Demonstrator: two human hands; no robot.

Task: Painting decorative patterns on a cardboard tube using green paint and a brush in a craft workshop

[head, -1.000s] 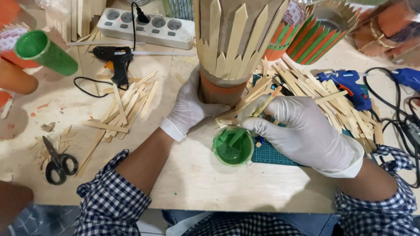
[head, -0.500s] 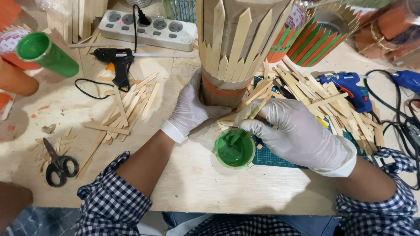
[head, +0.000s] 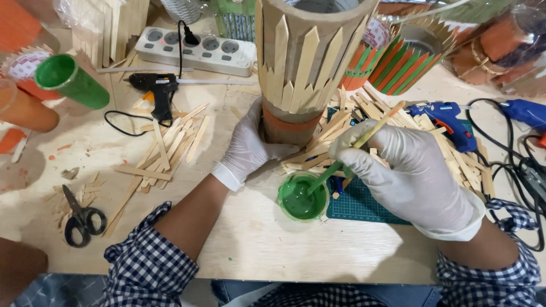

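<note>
Paint cup (head: 303,199) on plywood table (head: 250,239)

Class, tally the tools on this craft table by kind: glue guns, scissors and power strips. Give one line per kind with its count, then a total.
Glue guns: 3, one black, two blue
Scissors: 1, black-handled
Power strips: 1, white
Total: 5
</note>
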